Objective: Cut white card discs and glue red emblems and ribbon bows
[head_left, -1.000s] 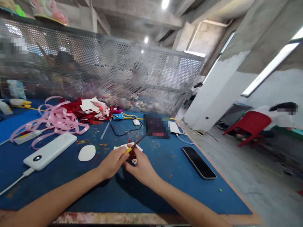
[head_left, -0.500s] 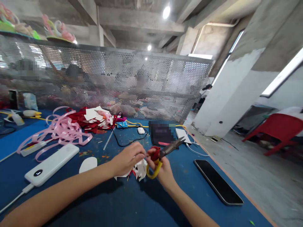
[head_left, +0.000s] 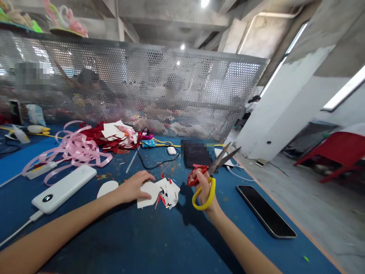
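Note:
My right hand (head_left: pixel 204 187) is closed round the red and yellow handles of a pair of scissors (head_left: pixel 209 173), held above the blue table with the blades apart and pointing up and to the right. My left hand (head_left: pixel 134 186) lies with fingers curled on a small heap of white and red paper pieces (head_left: pixel 163 191) on the blue mat. A white oval cutout (head_left: pixel 107 188) lies just left of that hand.
A white power bank (head_left: pixel 64 187) with its cable lies at the left, a tangle of pink ribbon (head_left: pixel 72 150) and red and white scraps (head_left: pixel 112 136) behind it. A black phone (head_left: pixel 265 211) lies at the right. A perforated metal screen (head_left: pixel 142 83) backs the table, with people behind it.
My right hand has taken the scissors by the handles, lifted them to the right and opened the blades. My left hand has come down flat onto the paper pieces.

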Demonstrator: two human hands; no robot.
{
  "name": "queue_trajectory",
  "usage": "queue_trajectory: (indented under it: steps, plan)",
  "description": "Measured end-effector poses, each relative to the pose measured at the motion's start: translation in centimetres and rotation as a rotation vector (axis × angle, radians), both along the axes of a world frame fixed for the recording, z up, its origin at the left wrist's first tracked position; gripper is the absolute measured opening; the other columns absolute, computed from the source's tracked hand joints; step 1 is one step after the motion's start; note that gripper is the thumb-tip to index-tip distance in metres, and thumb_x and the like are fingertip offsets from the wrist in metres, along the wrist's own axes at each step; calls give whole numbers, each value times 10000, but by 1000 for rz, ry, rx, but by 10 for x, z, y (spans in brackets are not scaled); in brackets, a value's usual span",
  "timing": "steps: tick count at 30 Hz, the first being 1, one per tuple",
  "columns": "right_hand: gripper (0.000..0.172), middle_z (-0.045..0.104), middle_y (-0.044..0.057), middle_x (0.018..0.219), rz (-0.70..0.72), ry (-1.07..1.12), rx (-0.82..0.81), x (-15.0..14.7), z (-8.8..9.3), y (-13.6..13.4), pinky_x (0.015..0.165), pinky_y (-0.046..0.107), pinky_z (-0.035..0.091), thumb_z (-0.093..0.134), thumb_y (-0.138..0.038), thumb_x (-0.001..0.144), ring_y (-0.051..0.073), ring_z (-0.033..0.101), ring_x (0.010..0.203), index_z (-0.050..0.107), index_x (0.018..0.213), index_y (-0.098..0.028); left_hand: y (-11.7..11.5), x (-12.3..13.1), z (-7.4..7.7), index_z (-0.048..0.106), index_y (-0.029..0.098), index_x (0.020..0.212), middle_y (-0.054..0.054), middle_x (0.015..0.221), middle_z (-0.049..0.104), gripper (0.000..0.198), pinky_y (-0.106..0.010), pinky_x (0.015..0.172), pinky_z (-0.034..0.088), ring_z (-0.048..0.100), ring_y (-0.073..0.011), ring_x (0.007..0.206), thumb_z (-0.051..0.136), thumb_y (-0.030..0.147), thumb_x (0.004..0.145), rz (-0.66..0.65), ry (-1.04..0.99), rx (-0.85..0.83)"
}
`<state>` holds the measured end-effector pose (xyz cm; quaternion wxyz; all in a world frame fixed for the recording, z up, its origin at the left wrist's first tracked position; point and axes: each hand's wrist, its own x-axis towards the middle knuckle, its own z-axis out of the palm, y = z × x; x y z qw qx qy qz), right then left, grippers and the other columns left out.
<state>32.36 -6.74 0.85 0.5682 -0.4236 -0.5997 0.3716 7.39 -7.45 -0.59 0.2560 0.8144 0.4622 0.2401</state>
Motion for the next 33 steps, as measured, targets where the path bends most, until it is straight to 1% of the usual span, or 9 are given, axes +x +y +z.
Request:
queue_trajectory:
  steps: [3,5,7,10,13,16,19,24,33]
  plan:
    - [318,418,-33,577,-7,-21,19,0,-3,-2,560,267,384,431,-503,784,122,414,542,388,651,-217,2,-5,8,661,189,866,-37,832,620,252,-288,727,411,557,-200,778,651,359,680,142,-179,31]
    - [298,405,-40,588,-23,-108,50,0,-2,-4,554,261,366,440,-489,786,118,390,546,395,679,-215,2,-7,13,648,174,816,-24,759,628,244,-269,660,422,565,-182,713,613,396,718,254,-382,-9]
    - [284,404,-40,616,-60,-267,98,0,1,-9,549,258,352,462,-482,775,118,375,560,402,713,-211,0,-5,16,601,166,858,-6,723,619,299,-240,558,427,563,-152,632,624,424,707,330,-678,-113]
    - [273,414,-30,660,-102,-546,178,-1,8,-19,552,262,355,497,-464,758,125,379,583,404,733,-209,-5,2,19,495,180,850,28,729,612,360,-213,527,470,573,-111,588,718,353,626,331,-1126,-258]
    - [270,434,1,723,-101,-773,269,-6,12,-28,585,282,390,529,-453,742,149,427,636,419,737,-206,-13,10,22,425,194,787,62,700,601,417,-204,536,509,583,-90,580,774,231,562,275,-1319,-341]
    - [299,458,33,794,-88,-925,304,-12,11,-37,631,306,422,541,-476,738,173,469,695,451,801,-197,-22,15,25,469,212,905,57,762,623,477,-184,517,514,601,-92,602,781,159,547,209,-1366,-404]
    - [334,481,48,825,-71,-995,301,-17,10,-45,650,311,430,527,-492,753,185,490,727,466,877,-188,-29,20,25,523,193,978,17,829,647,471,-214,583,538,623,-115,671,771,182,578,188,-1382,-404]
    - [356,476,36,757,-21,-1039,268,-21,9,-51,568,280,391,471,-556,771,171,468,655,444,763,-200,-40,27,22,569,159,860,29,690,618,300,-219,583,530,601,-109,629,745,254,636,182,-1314,-368]
    - [471,454,11,669,17,-1056,284,-19,11,-51,523,254,312,384,-666,765,137,408,562,416,672,-205,-45,28,23,573,143,736,21,638,611,285,-233,544,530,582,-112,582,761,301,592,254,-1218,-354]
